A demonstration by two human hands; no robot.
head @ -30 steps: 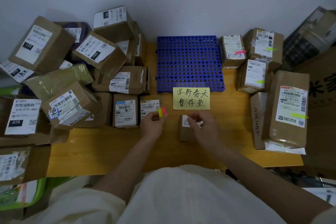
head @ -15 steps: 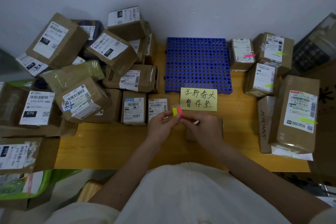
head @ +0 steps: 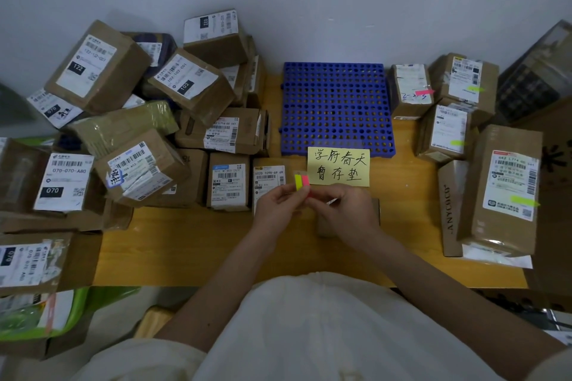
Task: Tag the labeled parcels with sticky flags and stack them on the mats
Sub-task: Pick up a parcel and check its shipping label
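Left hand [head: 280, 206] pinching a small pad of sticky flags [head: 301, 182], yellow and pink strips upright between thumb and fingers; right hand [head: 346, 210] closed in on the pad's lower edge, fingertips apparently picking at one pink flag. Both held just above the wooden counter [head: 192, 244], directly over a small parcel [head: 325, 226] lying beneath the right wrist. Best done by peeling a single strip slowly from its free end (two lift together easily), keeping the pad steady, then pressing the sticky end onto the parcel's label edge so the colour projects. Blue perforated mat [head: 337, 108] behind the yellow handwritten note [head: 338, 166], nothing stacked on it. Untagged parcels heaped at left [head: 102, 66]; flagged ones standing at right [head: 501, 189].

Small parcel mostly covered by the right hand, label unreadable. Whether a flag is already free of the pad, impossible to tell. Left-hand boxes cut off at the frame edge.
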